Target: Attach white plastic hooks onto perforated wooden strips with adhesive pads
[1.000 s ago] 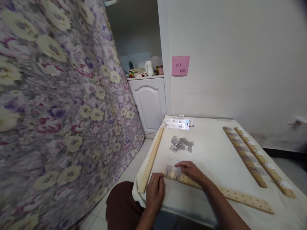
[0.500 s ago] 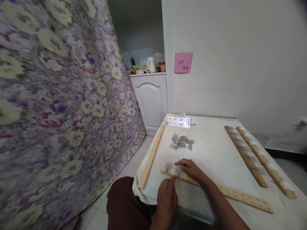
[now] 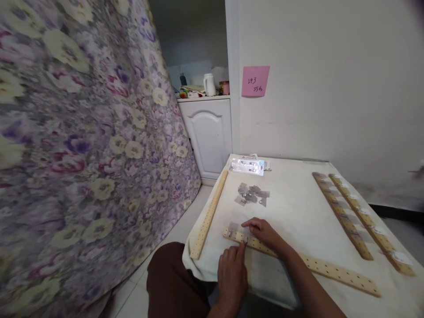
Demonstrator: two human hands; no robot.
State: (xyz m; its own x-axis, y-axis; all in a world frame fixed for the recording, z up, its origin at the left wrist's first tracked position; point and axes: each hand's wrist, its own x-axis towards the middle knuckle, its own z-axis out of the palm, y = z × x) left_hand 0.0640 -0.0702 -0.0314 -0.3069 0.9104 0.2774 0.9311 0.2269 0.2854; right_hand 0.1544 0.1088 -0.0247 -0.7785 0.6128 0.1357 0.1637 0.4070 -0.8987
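Two bare hands at one table [image 3: 291, 198]. Left of both: wooden strip [image 3: 209, 216]. Left hand [image 3: 232, 274] back up, index stretched forward to the board's near edge, other fingers bent; can't tell if gripping. Beyond it: clear tabs [image 3: 234, 227], then hook pile [image 3: 251, 194]. Right hand [image 3: 263, 232] over holed board [image 3: 341, 274], forearm slanting in, index pointing left; grip unclear. Right of it: two hook-lined strips [image 3: 342, 216].

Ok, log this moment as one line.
left hand: fingertip at metal hook on perforated wooden strip | right hand: over same strip | clear-backed hooks: piled beyond both hands
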